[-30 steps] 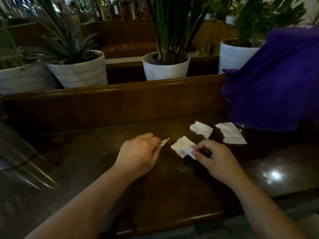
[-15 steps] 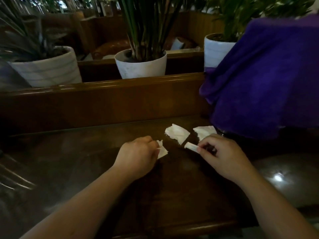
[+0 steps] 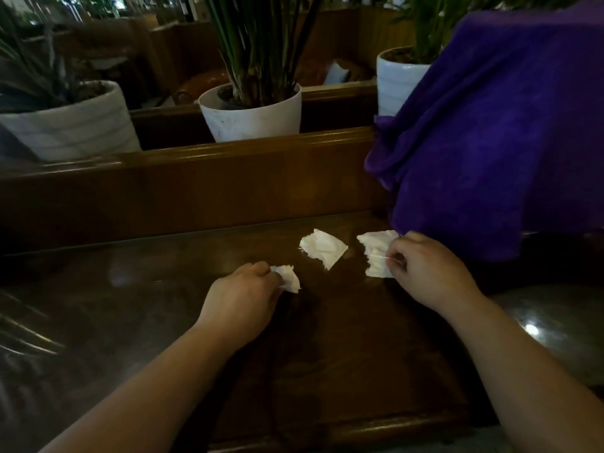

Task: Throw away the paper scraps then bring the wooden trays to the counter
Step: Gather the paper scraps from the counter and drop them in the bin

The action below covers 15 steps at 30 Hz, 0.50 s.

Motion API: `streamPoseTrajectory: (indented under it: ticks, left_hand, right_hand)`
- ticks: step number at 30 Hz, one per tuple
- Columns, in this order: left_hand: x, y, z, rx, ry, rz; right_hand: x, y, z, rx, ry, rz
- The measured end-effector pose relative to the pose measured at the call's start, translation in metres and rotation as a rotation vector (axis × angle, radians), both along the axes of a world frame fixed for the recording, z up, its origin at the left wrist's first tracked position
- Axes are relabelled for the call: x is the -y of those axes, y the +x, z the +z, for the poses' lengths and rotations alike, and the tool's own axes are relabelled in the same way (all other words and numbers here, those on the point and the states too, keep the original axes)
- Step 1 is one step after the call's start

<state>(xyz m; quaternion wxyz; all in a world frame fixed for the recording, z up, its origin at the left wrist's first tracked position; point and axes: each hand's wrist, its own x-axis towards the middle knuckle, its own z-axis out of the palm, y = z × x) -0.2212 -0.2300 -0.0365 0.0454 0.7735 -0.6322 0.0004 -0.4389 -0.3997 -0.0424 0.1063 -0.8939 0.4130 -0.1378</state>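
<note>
Three white paper scraps are on the dark wooden table [image 3: 327, 354]. My left hand [image 3: 242, 299] is closed around a crumpled scrap [image 3: 289, 277] near the table's middle. A flat torn scrap [image 3: 323, 248] lies loose between my hands, touched by neither. My right hand [image 3: 428, 273] pinches white paper [image 3: 376, 253] at the right, just under the hanging purple cloth; whether this is one scrap or two pressed together I cannot tell. No wooden tray is in view.
A purple cloth [image 3: 490, 125] hangs over something at the right and reaches the table. A wooden partition [image 3: 196, 178] runs behind the table, with white plant pots [image 3: 251, 116] above it. A glossy dark surface [image 3: 555, 328] adjoins at the right.
My left hand has gathered a scrap into its fingers. My right hand moved right with its scrap onto the scrap by the purple cloth. The view shifted closer and leftward.
</note>
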Motion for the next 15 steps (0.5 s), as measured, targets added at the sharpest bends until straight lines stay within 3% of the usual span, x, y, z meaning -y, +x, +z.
streamPoseTrajectory:
  ticks: [7, 15]
  left_hand:
    - [0.018, -0.013, 0.012, 0.002, -0.08, -0.043]
    - [0.074, -0.022, 0.018, 0.028, -0.13, -0.093]
  right_hand:
    - [0.0, 0.001, -0.006, -0.089, 0.037, 0.04]
    - [-0.001, 0.001, -0.006, -0.049, -0.017, 0.068]
